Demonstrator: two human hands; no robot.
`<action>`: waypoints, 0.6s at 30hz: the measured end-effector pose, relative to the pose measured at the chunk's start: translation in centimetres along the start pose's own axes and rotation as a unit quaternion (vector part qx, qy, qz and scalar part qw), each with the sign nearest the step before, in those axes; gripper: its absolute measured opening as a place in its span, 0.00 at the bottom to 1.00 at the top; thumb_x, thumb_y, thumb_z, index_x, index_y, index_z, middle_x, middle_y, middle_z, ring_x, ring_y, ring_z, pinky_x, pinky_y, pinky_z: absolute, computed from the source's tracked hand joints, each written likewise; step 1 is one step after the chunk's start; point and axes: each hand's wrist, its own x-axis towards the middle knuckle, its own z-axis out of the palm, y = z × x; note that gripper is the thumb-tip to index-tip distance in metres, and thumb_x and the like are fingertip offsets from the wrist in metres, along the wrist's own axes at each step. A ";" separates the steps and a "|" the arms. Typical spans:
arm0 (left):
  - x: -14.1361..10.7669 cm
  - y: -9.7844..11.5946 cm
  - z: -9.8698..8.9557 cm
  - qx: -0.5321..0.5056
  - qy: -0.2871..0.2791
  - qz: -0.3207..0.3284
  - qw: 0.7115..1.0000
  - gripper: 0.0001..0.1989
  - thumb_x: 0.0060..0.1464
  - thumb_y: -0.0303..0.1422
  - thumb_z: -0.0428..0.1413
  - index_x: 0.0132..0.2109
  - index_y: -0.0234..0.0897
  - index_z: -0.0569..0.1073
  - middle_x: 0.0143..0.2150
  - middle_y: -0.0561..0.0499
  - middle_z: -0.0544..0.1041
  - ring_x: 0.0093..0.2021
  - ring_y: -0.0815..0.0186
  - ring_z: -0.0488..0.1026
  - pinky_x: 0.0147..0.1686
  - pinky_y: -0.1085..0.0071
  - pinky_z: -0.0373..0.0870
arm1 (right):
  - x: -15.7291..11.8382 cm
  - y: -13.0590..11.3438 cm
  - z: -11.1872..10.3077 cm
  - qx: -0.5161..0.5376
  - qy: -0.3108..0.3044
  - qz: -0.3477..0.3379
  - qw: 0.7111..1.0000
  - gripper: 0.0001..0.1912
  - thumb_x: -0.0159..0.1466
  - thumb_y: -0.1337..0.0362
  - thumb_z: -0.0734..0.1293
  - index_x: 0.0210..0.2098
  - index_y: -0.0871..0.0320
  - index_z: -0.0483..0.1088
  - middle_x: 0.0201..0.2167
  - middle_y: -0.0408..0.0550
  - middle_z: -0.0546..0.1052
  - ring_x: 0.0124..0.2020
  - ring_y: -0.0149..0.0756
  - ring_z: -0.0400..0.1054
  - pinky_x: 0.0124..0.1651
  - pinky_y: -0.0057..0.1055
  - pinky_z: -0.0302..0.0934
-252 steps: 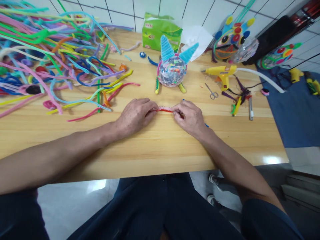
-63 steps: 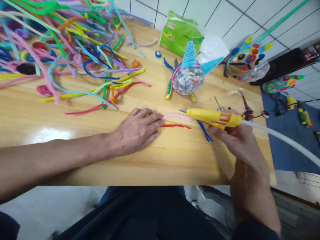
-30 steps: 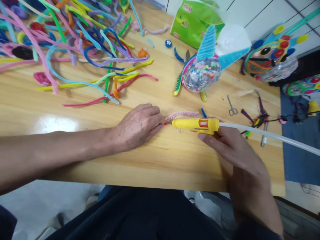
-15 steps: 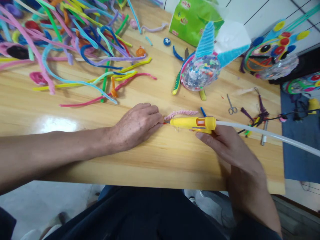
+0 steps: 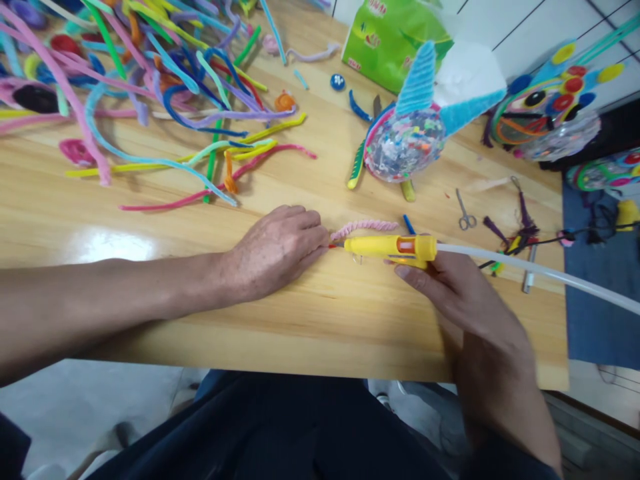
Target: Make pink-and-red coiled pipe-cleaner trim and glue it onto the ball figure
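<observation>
My right hand is wrapped round a yellow glue gun with a long white glue stick coming out of its back. The gun's nozzle points left and sits at the fingertips of my left hand. Those fingers are pressed together on the table, and a small bit of red shows between them and the nozzle; the rest of what they hold is hidden. Just behind the gun lies a twisted pink pipe cleaner strip.
Many coloured pipe cleaners cover the back left of the wooden table. Behind my hands stand a clear decorated ball with blue ears and a green tissue pack. Scissors and a black cord lie right.
The view has shifted slightly, so the things on the table appear a little further right. Both hands and the glue gun keep nearly the same pose.
</observation>
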 end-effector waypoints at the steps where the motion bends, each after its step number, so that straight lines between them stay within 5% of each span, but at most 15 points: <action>1: 0.0 0.0 0.0 0.005 -0.002 0.000 1.000 0.16 0.78 0.32 0.50 0.43 0.34 0.81 0.39 0.44 0.80 0.39 0.58 0.75 0.43 0.60 0.72 | 0.0 0.0 0.0 0.000 -0.001 0.001 1.000 0.22 0.74 0.40 0.69 0.35 0.50 0.78 0.27 0.46 0.77 0.30 0.42 0.70 0.33 0.39 0.65; 18: -0.1 0.0 0.1 0.013 -0.005 -0.003 1.000 0.15 0.77 0.32 0.51 0.43 0.35 0.80 0.40 0.44 0.81 0.40 0.58 0.76 0.43 0.61 0.73 | 0.0 -0.1 -0.2 -0.005 -0.001 0.006 1.000 0.22 0.73 0.46 0.71 0.28 0.51 0.69 0.24 0.42 0.69 0.25 0.35 0.60 0.29 0.36 0.53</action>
